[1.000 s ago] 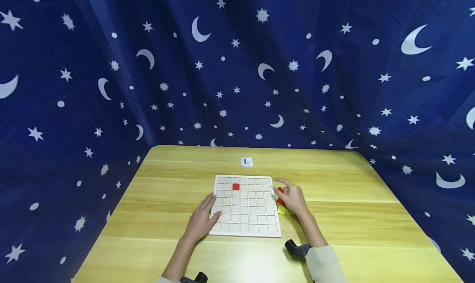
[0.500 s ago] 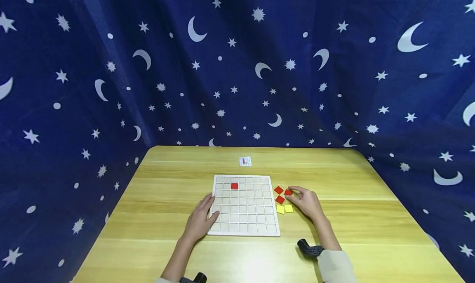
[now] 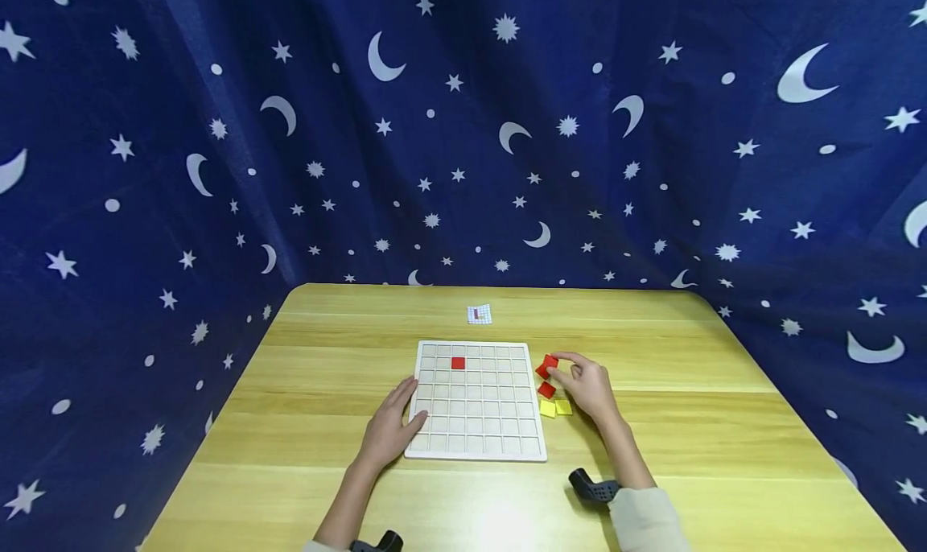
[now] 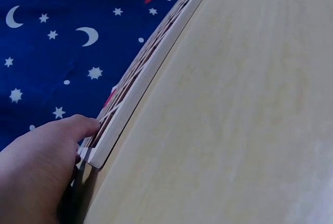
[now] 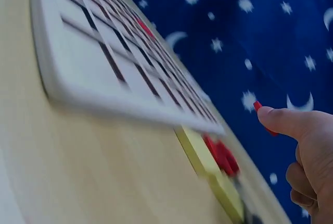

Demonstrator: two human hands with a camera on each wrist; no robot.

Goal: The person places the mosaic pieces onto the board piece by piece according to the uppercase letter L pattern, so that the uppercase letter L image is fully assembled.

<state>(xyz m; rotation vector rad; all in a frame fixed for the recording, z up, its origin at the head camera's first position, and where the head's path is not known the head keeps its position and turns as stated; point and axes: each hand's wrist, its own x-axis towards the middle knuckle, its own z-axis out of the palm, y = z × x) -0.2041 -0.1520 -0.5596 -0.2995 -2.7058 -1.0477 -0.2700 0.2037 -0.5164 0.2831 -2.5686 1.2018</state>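
Note:
A white grid board [image 3: 478, 447] lies on the wooden table, with one red tile [image 3: 458, 363] set in a cell near its far edge. My left hand [image 3: 394, 423] rests flat on the board's left edge, fingers straight; the left wrist view shows that hand [image 4: 41, 166] against the board's rim [image 4: 151, 67]. Just right of the board, my right hand [image 3: 563, 368] pinches a red tile [image 3: 550, 364] and tilts it up off the table. In the right wrist view this tile [image 5: 257, 106] peeks out behind my thumb [image 5: 283, 122].
A second red tile [image 3: 546, 389] and two yellow tiles [image 3: 555, 408] lie on the table by the board's right edge. A small printed card [image 3: 479, 314] sits beyond the board. Blue star-and-moon curtains close in the table on three sides.
My right hand moved from the tiles beside the board a little to the right, took hold of a red tile and lifted its edge. The left hand stayed put.

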